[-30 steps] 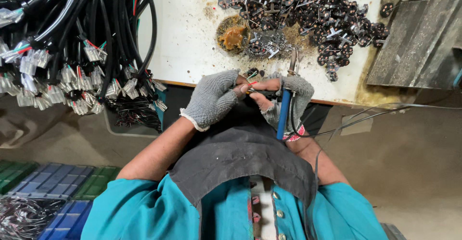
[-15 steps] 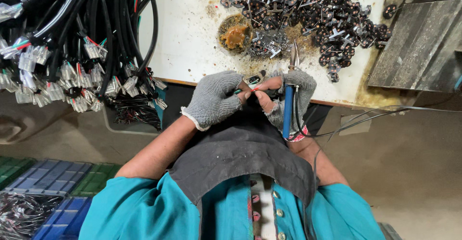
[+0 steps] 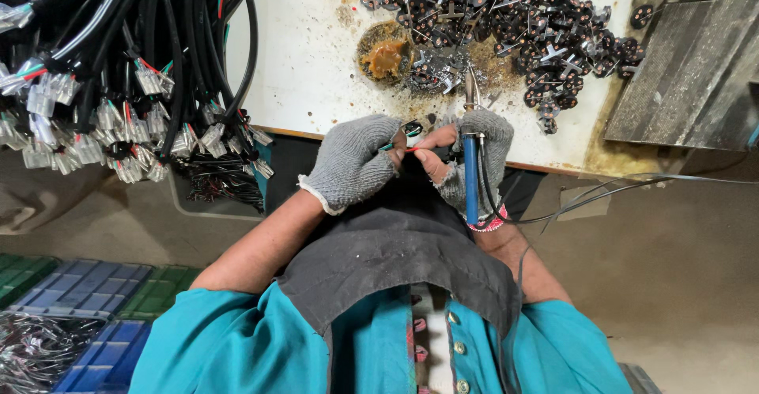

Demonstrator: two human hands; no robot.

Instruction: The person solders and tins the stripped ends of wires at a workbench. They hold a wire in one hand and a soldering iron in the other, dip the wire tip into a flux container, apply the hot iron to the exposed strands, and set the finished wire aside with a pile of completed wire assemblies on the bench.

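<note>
Hands (image 3: 419,157) unmoved, soldering iron (image 3: 471,174), blue crates (image 3: 87,283)

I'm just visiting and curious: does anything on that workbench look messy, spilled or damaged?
Yes. The white bench top is stained brown around a crusted amber blob, and small black parts lie in a loose, untidy heap beside it.

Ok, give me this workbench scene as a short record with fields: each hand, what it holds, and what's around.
left hand: left hand in a grey knit glove, pinching a small black part with thin wires
right hand: right hand in a fingerless grey glove, gripping a blue-handled soldering iron, tip pointing away over the bench
bench: white worktop, stained
ahead: pile of small black parts; brown flux tin
left side: black cable bundles with white connectors
</note>
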